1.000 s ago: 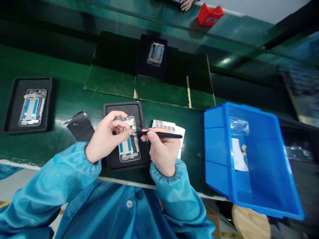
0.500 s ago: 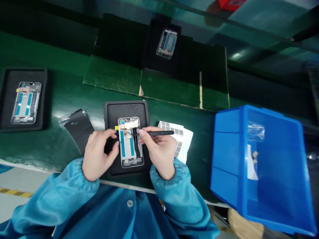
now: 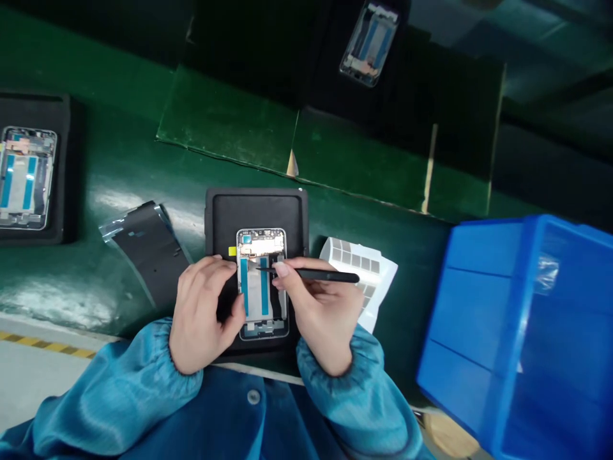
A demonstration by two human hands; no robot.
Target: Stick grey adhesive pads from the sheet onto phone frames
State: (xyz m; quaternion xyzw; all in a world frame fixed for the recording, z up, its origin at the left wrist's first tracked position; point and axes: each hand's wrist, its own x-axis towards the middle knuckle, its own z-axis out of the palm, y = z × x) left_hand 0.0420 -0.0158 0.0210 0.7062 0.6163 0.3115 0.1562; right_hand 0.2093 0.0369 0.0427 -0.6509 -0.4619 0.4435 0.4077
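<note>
An opened smartphone [image 3: 256,297] with blue adhesive strips lies in a black tray [image 3: 258,207] in front of me. A yellow tab [image 3: 232,251] sticks out at its upper left edge. My right hand [image 3: 323,303] pinches black tweezers [image 3: 330,275] over the phone's right side. Their tip points at the upper middle of the phone, below the light board; whether it grips anything is too small to tell. My left hand [image 3: 205,313] rests at the phone's left edge, thumb and fingers apart, with fingertips close to or touching the frame.
Left of the tray lies a dark film pouch [image 3: 148,252]. A white sheet with grey pads [image 3: 357,262] is partly behind my right hand. A blue bin [image 3: 472,306] stands at right. Other opened phones lie in trays at far left [image 3: 29,179] and at the back [image 3: 370,45].
The head view has shifted and turned, so the bin and trays sit elsewhere in the picture. Tweezers stay over the phone's upper middle; my left thumb now reaches the phone's edge.
</note>
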